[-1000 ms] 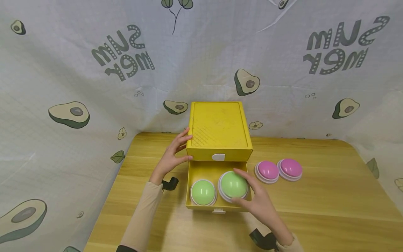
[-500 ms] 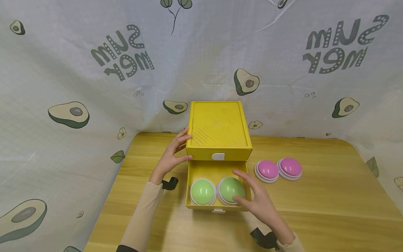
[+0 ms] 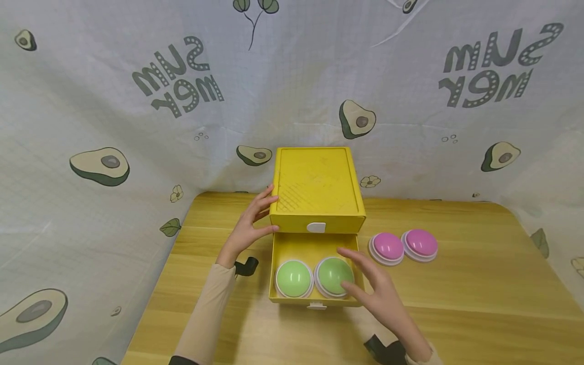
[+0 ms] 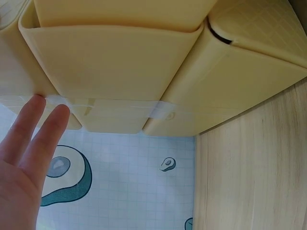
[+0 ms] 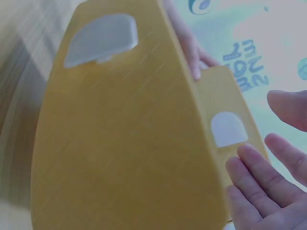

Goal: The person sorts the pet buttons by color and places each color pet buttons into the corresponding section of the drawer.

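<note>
A yellow two-drawer box (image 3: 317, 182) stands at the back middle of the table. Its lower drawer (image 3: 292, 247) is pulled out, and two green domed push buttons with white bases, a left one (image 3: 293, 279) and a right one (image 3: 332, 274), lie side by side along its front. My left hand (image 3: 248, 230) rests its straight fingers on the box's left side; in the left wrist view, two fingertips (image 4: 60, 115) meet the yellow wall. My right hand (image 3: 378, 289) hovers with spread fingers over the drawer's right wall, thumb overlapping the right green button, and holds nothing.
Two pink domed push buttons, one nearer (image 3: 389, 246) and one farther right (image 3: 422, 242), lie on the wooden table (image 3: 479, 284) right of the box. Behind hangs a white avocado-print cloth (image 3: 296, 91). White pull tabs (image 5: 229, 129) mark both drawers.
The right green button has gone down and slightly left, onto the drawer floor beside the other. My right hand has let go of it and drawn slightly away. The left hand has stayed still.
</note>
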The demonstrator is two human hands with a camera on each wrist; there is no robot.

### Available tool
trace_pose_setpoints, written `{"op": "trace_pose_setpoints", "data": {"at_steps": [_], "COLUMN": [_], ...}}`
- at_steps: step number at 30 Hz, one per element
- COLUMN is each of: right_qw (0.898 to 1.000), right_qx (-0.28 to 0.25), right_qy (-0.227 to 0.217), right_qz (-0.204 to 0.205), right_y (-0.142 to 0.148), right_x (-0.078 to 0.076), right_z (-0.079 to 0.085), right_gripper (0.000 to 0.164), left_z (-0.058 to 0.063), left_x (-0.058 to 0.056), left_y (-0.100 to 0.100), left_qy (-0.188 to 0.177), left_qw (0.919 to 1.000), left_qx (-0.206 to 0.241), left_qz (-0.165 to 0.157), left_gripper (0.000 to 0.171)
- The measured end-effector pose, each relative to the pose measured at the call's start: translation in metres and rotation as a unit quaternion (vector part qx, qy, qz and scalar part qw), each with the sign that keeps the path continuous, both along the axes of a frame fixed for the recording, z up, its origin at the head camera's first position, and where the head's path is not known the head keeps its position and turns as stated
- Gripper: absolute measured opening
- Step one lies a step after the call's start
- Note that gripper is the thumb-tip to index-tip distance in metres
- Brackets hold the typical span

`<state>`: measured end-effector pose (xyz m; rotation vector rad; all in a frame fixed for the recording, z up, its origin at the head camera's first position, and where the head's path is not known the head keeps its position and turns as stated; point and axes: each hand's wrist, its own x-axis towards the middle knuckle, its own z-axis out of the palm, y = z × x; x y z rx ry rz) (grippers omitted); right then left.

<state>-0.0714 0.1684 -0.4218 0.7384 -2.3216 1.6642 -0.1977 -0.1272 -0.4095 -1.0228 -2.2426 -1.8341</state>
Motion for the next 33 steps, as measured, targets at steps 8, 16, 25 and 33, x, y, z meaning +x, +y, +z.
{"op": "trace_pose_setpoints", "data": {"at_steps": [8,16,25,33], "right_qw": [0.997,0.992,0.974,0.959], "right_qx": [-0.045,-0.051,-0.011,-0.017], "right_qy": [-0.032,-0.043,-0.077,-0.128], "right_qz": [0.051,0.109,0.214,0.25], "right_y": [0.002,0.006,0.005,-0.001], "right_x": [0.012,0.026,0.04,0.049], "right_z": [0.008,0.012,0.001,-0.016], "right_gripper": [0.058,0.059,0.055,0.052], "left_z": [0.0,-0.001,-0.002,-0.002], "left_x": [0.0,0.0,0.0,0.0], "left_y": [0.0,0.0,0.0,0.0], "left_qy": [0.004,0.004,0.011,0.006], "left_qw": [1.0,1.0,0.9999,1.0], "left_qx": [0.001,0.004,0.003,0.004], "left_qz": [-0.004,-0.005,-0.004,-0.002], "left_gripper": [0.064,0.063,0.064,0.064]}}
